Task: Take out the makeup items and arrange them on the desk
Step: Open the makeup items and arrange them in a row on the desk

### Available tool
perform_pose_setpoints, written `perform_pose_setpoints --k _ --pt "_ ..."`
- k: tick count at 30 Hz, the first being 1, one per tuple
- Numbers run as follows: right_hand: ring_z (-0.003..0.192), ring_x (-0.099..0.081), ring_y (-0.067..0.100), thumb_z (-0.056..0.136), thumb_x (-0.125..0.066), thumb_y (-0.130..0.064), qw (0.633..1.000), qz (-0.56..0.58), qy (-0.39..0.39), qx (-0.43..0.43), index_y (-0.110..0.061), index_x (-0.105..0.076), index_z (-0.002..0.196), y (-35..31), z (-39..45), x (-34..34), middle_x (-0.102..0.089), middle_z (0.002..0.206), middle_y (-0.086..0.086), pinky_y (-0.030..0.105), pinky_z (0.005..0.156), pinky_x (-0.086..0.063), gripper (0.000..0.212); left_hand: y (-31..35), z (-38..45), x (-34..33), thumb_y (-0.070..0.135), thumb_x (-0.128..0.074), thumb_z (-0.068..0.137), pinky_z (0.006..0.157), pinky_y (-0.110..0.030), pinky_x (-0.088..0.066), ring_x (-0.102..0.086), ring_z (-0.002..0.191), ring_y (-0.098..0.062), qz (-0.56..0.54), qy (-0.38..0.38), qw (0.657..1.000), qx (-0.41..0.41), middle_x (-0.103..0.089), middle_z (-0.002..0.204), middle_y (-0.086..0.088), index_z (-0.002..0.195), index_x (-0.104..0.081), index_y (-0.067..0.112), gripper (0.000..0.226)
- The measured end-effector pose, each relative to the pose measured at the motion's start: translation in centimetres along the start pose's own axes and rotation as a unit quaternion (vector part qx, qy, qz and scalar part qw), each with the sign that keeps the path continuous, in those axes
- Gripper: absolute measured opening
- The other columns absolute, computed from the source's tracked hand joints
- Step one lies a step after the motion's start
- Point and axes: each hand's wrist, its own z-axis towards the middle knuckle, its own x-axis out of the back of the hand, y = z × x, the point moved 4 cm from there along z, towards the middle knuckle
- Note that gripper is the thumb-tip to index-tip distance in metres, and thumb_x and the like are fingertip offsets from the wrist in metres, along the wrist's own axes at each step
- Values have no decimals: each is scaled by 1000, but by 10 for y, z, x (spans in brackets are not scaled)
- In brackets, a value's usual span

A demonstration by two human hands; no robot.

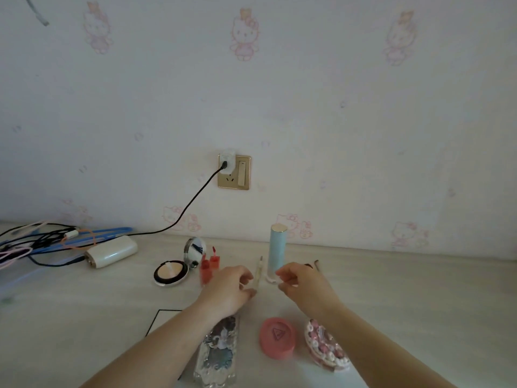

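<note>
Most makeup already sits on the surface (391, 289): open compact (171, 272), 2 red lip tints (208, 266), blue tube (277, 252), pink jar (277, 338). Both hands, left (228, 289) and right (303, 285), pinch a slim clear tube (258, 273), probably placing it.

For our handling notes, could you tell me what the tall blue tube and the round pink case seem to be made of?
Tall blue tube: probably matte plastic, evenly pale blue, with a shiny gold, metal-looking cap. Round pink case: likely matte plastic, with a triangle mark on its lid.
</note>
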Motion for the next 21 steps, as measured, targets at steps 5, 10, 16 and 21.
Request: perform_pose_setpoints --k 5,10,16,21 --pt "113 -57 10 91 -56 -21 994 -88 -53 22 -22 -56 128 -5 7 -15 -60 125 -4 25 98 -45 37 12 15 -15 49 -60 84 83 -33 -48 -59 103 -20 126 -16 990 56 -56 116 -2 121 -46 17 51" --pt "116 -56 14 94 -52 -19 993 -96 -69 22 -21 -56 129 -7 12 -29 -61 126 -1 27 101 -44 36 18 24 -17 28 -47 91 93 -34 -41 -57 112 -27 268 -41 961 55 -59 120 -9 117 -53 12 31" --pt "117 -56 14 93 -50 -20 993 -98 -62 8 -22 -58 127 -7 13 -39 -63 125 -2 27 101 -44 35 22 25 -10 16 -44 92 102 -34 -39 -55 118 -28 300 -82 947 87 -59 124 -12 122 -55 11 32" --pt "108 -61 14 91 -55 -24 999 -12 -27 -42 -25 -64 118 -10 18 -42 -66 118 -2 29 96 -49 28 10 19 -1 32 -44 91 108 -42 -29 -43 127 -29 286 -87 946 128 -58 121 -8 110 -59 13 31"
